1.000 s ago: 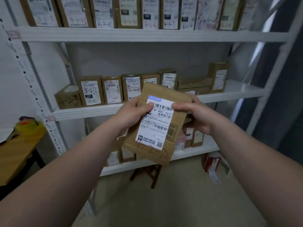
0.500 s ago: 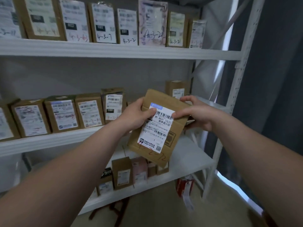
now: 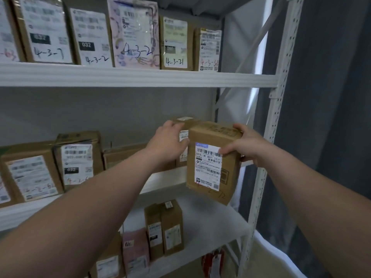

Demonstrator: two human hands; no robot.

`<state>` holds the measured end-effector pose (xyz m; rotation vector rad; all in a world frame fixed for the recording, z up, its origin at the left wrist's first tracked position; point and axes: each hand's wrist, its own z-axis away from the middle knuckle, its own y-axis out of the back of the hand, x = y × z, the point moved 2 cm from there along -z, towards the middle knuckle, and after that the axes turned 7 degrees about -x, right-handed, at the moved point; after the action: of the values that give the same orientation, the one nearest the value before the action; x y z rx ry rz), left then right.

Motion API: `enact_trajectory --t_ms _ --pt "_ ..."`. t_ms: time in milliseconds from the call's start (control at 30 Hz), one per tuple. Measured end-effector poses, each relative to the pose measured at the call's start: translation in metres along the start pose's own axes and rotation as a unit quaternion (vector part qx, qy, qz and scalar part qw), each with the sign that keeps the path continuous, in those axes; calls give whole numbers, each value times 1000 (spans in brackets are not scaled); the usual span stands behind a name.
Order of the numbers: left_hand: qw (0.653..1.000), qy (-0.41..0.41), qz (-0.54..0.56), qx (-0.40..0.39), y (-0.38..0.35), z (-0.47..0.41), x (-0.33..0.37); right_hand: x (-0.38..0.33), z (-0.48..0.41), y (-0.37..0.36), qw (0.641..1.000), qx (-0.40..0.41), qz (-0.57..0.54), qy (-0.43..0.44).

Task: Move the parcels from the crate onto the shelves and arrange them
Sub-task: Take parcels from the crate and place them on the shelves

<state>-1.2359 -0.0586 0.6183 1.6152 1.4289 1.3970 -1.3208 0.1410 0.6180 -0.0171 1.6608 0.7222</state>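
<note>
A brown cardboard parcel with a white barcode label and "2-72" written in red hangs upright at the right end of the middle shelf, its bottom below the shelf's front edge. My right hand grips its top right corner. My left hand is off it and grips the standing parcel just behind and to its left on that shelf. The crate is out of view.
The top shelf holds a row of labelled parcels. On the middle shelf a flat box and more upright parcels sit to the left. The lower shelf has several small boxes. A white perforated post and grey curtain bound the right.
The view has swung right and closer to the rack. The parcel went up and right to the middle shelf's end. My left hand let go of it and took the standing parcel behind.
</note>
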Motion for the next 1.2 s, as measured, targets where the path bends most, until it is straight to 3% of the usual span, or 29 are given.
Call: enact_trajectory --t_ms 167,600,767,900,1200 --pt "996 -11 -87 25 -13 -69 1 14 -64 26 997 65 34 2" --pt "970 22 -231 -77 -56 -188 -16 39 -191 43 999 28 -26 -30" --pt "964 26 -260 -40 -63 -193 -7 47 -235 48 984 79 158 10" --pt "968 46 -245 -13 -66 -197 -1 47 -263 41 962 39 268 23" --pt "957 75 -280 11 -74 -206 12 53 -291 30 937 -27 345 50"
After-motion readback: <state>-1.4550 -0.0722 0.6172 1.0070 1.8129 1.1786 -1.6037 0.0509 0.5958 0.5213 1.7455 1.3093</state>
